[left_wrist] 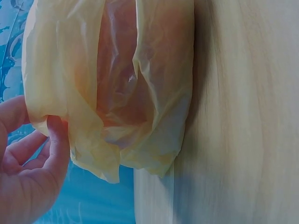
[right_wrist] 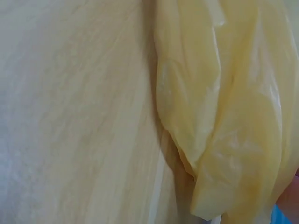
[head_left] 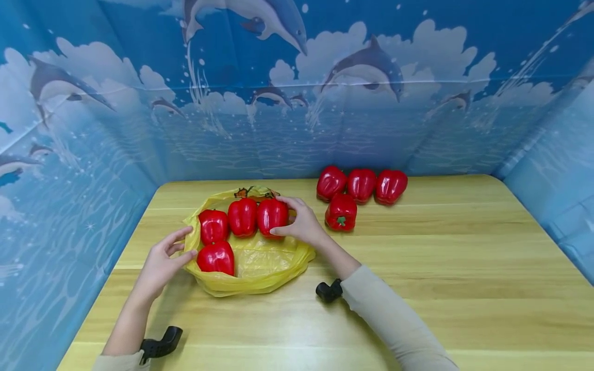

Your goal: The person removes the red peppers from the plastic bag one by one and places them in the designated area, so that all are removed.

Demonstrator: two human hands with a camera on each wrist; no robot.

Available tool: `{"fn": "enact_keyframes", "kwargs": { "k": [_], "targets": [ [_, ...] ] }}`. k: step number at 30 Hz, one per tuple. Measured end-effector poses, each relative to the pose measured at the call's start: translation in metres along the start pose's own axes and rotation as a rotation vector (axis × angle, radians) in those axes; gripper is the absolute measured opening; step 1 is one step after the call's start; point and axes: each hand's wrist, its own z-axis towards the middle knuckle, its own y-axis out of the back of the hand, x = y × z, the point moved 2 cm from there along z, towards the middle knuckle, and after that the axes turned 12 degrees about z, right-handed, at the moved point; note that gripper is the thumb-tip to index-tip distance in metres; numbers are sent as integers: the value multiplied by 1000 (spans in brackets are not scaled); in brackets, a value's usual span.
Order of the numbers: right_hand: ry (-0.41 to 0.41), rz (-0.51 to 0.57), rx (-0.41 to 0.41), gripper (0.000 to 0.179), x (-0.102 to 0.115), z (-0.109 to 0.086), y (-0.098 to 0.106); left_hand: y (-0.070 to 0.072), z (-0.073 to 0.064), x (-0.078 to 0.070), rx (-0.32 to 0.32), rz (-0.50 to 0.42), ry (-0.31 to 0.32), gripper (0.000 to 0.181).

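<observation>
A yellow plastic bag [head_left: 264, 257] lies spread wide at its mouth on the table's left half, with several glossy red bell peppers inside. My right hand [head_left: 303, 221] grips the bell pepper [head_left: 272, 217] furthest right in the bag, thumb at its lower end and fingers at its top. Beside it, to the left, sits another bell pepper [head_left: 242, 217]. At the bag's left rim, my left hand [head_left: 160, 260] holds the plastic with thumb and fingertips, close to two more bell peppers [head_left: 216, 257]. In the left wrist view the left hand [left_wrist: 37, 158] pinches the bag's edge [left_wrist: 84, 135]. The bag [right_wrist: 224, 116] mostly hides the right hand in the right wrist view.
Several red bell peppers [head_left: 361, 185] stand in a row near the table's back edge, and one bell pepper [head_left: 341, 212] sits in front of them. A blue dolphin-print curtain [head_left: 297, 134] hangs behind the wooden table [head_left: 441, 268] and along its sides.
</observation>
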Motion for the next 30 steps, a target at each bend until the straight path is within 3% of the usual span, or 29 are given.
{"fn": "enact_keyframes", "kwargs": {
  "k": [17, 27, 30],
  "targets": [
    [20, 28, 25, 73, 14, -5, 5, -1, 5, -2, 2, -3, -4, 57],
    [16, 106, 69, 73, 37, -18, 14, -2, 6, -1, -1, -6, -15, 57],
    [38, 101, 62, 72, 34, -19, 19, -1, 6, -1, 5, -2, -11, 57]
  ]
}}
